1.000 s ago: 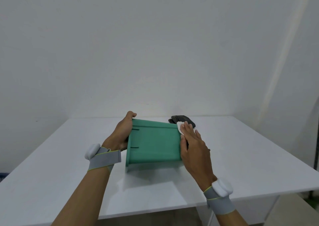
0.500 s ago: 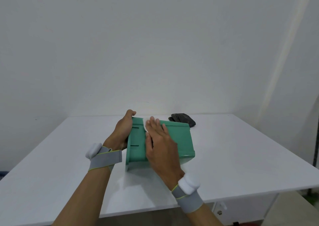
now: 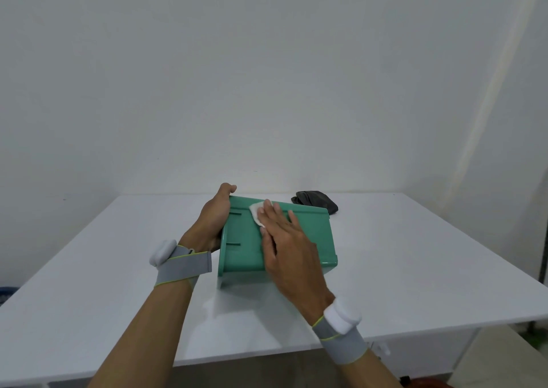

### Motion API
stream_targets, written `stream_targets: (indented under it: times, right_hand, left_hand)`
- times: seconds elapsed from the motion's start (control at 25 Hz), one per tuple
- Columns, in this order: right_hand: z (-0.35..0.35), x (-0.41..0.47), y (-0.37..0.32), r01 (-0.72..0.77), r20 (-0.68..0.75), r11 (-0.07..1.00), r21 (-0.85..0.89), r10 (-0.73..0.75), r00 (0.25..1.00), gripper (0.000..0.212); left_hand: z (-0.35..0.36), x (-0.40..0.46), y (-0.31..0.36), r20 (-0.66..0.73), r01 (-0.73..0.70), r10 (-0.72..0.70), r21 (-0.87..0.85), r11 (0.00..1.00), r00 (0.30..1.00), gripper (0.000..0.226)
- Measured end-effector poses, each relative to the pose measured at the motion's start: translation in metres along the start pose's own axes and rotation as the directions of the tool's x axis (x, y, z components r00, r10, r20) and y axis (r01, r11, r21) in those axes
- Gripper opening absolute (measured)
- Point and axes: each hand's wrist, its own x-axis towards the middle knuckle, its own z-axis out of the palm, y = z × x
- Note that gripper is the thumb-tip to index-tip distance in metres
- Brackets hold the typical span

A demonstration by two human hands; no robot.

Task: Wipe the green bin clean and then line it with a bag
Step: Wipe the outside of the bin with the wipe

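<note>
The green bin [image 3: 314, 239] lies on its side on the white table [image 3: 415, 269], its broad face turned up. My left hand [image 3: 214, 218] grips its left end, thumb hooked over the far top edge. My right hand [image 3: 284, 245] lies flat on the upper face with straight fingers, pressing a small white wipe [image 3: 256, 213] against the far left part of that face. A folded dark bag [image 3: 315, 201] lies on the table just behind the bin's far right corner. The bin's inside is hidden from me.
The table's front edge runs close to my forearms and its right edge falls away at the far right. A plain white wall stands right behind the table.
My right hand slid with the wipe from the bin's right edge across to the left part of its upper face. The bin turned slightly. My left hand kept its grip.
</note>
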Motion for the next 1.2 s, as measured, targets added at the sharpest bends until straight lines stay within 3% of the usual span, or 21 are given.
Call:
stream_targets:
  times: [0.36,0.6,1.2]
  right_hand:
    - [-0.031,-0.017,0.071,-0.132,-0.078,0.991,0.008,0.132,0.988,0.043]
    - [-0.026,-0.019,0.067,-0.17,-0.112,0.985,-0.002,0.169,0.979,0.044]
    - [0.017,-0.01,-0.032,0.049,-0.008,0.999,-0.016,-0.049,0.999,0.048]
  left_hand:
    - [0.0,-0.001,0.002,0.007,-0.005,0.005,0.013,1.0,1.0,0.035]
    - [0.001,-0.002,0.001,0.0,-0.003,0.003,0.018,1.0,1.0,0.035]
    - [0.001,-0.002,0.001,-0.025,-0.011,0.012,0.034,0.999,1.0,0.037]
